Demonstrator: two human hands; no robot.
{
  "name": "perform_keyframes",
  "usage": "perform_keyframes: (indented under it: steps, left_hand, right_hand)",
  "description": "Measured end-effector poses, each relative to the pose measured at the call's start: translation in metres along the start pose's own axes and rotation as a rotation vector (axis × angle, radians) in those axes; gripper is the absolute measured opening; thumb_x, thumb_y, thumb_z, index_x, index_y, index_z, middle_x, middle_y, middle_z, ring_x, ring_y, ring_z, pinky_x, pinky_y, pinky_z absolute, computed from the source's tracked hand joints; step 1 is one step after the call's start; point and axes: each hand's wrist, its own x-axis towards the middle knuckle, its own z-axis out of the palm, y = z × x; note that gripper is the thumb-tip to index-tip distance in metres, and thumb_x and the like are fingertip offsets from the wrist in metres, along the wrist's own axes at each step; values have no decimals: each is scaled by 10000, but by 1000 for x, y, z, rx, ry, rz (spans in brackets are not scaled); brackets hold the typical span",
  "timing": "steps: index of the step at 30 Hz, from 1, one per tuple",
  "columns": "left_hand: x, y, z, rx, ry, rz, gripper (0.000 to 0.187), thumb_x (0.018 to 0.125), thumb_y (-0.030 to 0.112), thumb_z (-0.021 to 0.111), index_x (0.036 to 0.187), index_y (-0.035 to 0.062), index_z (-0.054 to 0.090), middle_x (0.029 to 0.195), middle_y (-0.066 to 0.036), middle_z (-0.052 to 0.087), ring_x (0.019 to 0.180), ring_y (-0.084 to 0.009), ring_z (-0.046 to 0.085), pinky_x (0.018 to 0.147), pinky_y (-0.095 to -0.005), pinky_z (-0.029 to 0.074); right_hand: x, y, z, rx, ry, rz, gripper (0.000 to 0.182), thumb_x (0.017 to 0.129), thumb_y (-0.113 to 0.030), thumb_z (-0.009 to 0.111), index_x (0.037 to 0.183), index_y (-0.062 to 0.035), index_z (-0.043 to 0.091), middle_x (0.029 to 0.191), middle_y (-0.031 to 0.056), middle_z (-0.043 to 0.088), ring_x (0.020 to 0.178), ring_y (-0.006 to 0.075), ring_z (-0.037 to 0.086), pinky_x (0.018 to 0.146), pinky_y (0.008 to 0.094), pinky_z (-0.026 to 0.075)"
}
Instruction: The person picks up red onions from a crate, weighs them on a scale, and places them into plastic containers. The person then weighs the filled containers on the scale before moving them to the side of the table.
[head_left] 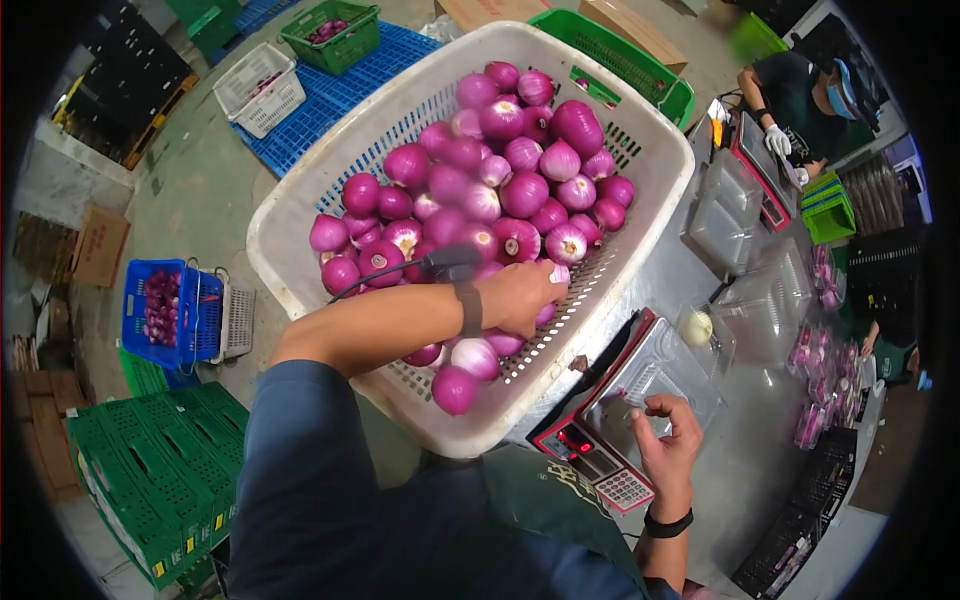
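Peeled red onions (525,195) fill much of a large white slotted basket (275,240). My left hand (515,300) reaches over the basket's near right part, its fingers curled down among the onions; what they grip is largely hidden. A dark band and a small black device with a cable are at that wrist. Right of the basket stands a red-framed digital scale (600,465) with lit red digits and a clear plastic tray (655,378) on it. Over its near edge is my right hand (668,430), fingers loosely bent, thumb apart, nothing visible between them.
Clear plastic containers (765,305) and a pale round onion (695,328) lie on the metal table (715,480). Packed onions are further right. A gloved co-worker (800,110) is beside another scale (762,175). Green crates (165,465) and a blue basket (205,315) stand left.
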Motion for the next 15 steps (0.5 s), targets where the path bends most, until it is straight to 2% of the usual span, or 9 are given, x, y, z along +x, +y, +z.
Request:
perform_keyframes:
  steps: [2,5,6,9,11,12,15]
  left_hand:
    - [-1,4,-21,-106,50,-82,560,680,189,843,1183,55,636,1084,-210,619,959,-378,668,832,-465,556]
    - [1,25,-69,-664,31,-423,614,707,253,873,1216,15,627,1028,-172,688,871,-261,710,756,-362,574]
    - [0,31,-75,-739,92,-414,623,765,288,869,1243,-20,616,980,-128,725,832,-160,700,702,-299,564]
    - [-8,72,-102,-962,109,-349,571,817,305,854,1225,-20,620,987,-112,721,842,-153,692,701,-306,559]
    - [-14,92,-109,-988,-62,-235,541,863,324,836,1216,-24,619,986,-109,716,845,-142,682,691,-306,553]
    - [-14,93,-102,-943,-50,-152,529,897,428,789,1187,8,648,989,-126,730,815,-198,707,691,-345,559]
    - [-21,45,-141,-359,225,-111,513,896,495,748,1142,50,679,1034,-157,737,842,-294,730,739,-403,571]
  right_hand:
    - [11,-8,6,18,14,-28,253,767,2,831,964,-7,672,899,100,694,792,195,658,737,321,545]
    - [29,-28,20,82,15,61,337,771,-20,838,1062,2,668,970,92,700,792,179,648,747,315,546]
    - [35,-27,26,121,-39,48,570,765,-59,856,1268,4,596,1123,111,674,845,184,641,775,313,540]
    - [63,-64,46,259,-6,20,760,774,-95,868,1420,-4,478,1230,147,615,969,189,647,844,314,542]
    - [75,-74,57,274,-5,-80,858,784,-108,871,1488,-10,390,1278,178,581,1087,206,639,914,328,539]
    - [75,-71,62,407,7,-7,810,799,-92,856,1472,-20,412,1277,182,588,1111,217,647,954,337,540]
    - [71,-70,49,801,7,204,801,791,-53,842,1467,-39,412,1262,165,598,1078,223,663,907,361,576]
